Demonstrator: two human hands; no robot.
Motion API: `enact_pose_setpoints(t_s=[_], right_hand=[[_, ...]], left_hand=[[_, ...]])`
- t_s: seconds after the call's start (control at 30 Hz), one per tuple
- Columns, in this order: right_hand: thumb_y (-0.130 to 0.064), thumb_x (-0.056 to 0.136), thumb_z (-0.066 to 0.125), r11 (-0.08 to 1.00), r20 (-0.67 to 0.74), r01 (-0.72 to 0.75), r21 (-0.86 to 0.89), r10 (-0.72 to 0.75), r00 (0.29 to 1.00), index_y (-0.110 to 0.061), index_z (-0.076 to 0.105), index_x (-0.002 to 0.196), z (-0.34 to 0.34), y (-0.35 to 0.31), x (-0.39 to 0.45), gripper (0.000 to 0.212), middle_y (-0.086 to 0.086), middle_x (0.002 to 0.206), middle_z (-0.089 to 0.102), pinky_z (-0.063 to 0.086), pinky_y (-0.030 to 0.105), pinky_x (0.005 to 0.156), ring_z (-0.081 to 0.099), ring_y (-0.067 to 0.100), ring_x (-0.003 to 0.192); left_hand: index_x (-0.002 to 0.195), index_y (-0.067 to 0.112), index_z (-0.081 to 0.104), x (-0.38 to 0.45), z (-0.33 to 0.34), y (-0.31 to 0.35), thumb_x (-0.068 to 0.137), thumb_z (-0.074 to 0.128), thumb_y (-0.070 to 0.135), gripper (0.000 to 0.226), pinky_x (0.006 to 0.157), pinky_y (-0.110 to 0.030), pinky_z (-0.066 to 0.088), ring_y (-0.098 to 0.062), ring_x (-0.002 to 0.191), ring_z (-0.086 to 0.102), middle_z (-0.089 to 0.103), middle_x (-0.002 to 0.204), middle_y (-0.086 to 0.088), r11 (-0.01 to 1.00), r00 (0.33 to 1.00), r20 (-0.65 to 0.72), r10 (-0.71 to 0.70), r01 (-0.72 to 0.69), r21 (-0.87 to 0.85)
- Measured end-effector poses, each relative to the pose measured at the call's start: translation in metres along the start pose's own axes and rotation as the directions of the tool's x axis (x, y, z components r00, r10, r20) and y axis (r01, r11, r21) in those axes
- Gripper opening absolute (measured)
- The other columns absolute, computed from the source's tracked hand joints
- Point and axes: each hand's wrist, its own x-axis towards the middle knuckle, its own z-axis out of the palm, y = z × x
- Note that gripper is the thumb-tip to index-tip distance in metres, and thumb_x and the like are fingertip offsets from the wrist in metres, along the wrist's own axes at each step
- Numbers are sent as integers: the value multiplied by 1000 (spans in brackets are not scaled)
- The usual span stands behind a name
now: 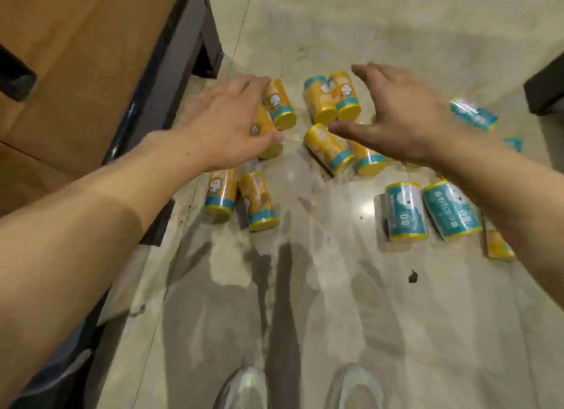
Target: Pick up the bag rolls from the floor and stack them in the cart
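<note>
Several yellow bag rolls lie scattered on the tiled floor [305, 271], among them a far pair [332, 98] and a near-left pair [241, 199]. Two teal rolls [427, 210] lie at the right. My left hand [225, 124] reaches down over a yellow roll [265, 130], fingers spread and touching or just above it; a grip is not visible. My right hand [403, 118] hovers open with fingers spread above a yellow roll [329, 147] and its neighbour [367, 159], holding nothing.
A cardboard box [82, 66] on a dark frame [164, 82] stands along the left. Another dark object [546, 85] sits at the right edge. My two shoes [299, 390] are at the bottom. More teal rolls [473, 115] lie far right.
</note>
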Motion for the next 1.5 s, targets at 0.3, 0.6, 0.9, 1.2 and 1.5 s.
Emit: enact_pose_setpoints(t_s=[0.3, 0.6, 0.9, 1.2, 1.5], right_hand=[[-74, 82, 52, 996, -14, 55, -67, -57, 998, -16, 28, 157, 82, -11, 8, 98, 13, 161, 36, 31, 43, 117, 35, 32, 146], [-76, 82, 50, 996, 18, 76, -50, -75, 997, -20, 27, 157, 98, -37, 16, 96, 10, 163, 33, 30, 43, 116, 32, 30, 148], [-78, 81, 48, 996, 71, 89, -11, -88, 994, -22, 22, 160, 133, -46, 31, 100, 7, 165, 28, 29, 41, 117, 29, 28, 150], [-76, 84, 47, 994, 125, 103, 39, -107, 986, -22, 20, 160, 153, -45, 37, 98, 7, 166, 27, 24, 38, 120, 25, 24, 152], [-77, 84, 49, 989, 188, 90, 115, -111, 976, -23, 22, 159, 177, -59, 37, 96, 2, 158, 40, 44, 43, 105, 42, 26, 141]], left_hand=[[158, 18, 22, 3, 79, -38, 91, 56, 62, 87, 117, -45, 29, -29, 145, 35, 35, 159, -7, 999, 996, -81, 21, -18, 34], [158, 23, 19, -4, 90, -63, 92, 55, 61, 85, 118, -44, 28, -27, 148, 31, 28, 163, -2, 996, 995, -60, -85, 83, -42], [151, 19, 27, -2, 172, -94, 92, 63, 48, 75, 108, -50, 40, -38, 136, 42, 43, 148, -14, 824, 868, 153, -472, 496, -275], [150, 14, 24, 16, 221, -104, 77, 78, 47, 96, 96, -47, 48, -40, 122, 53, 51, 136, -20, 637, 741, 268, -616, 669, -384], [141, 20, 32, 8, 220, -111, 71, 82, 47, 90, 96, -46, 51, -35, 112, 59, 58, 125, -12, 470, 719, 217, -660, 621, -627]])
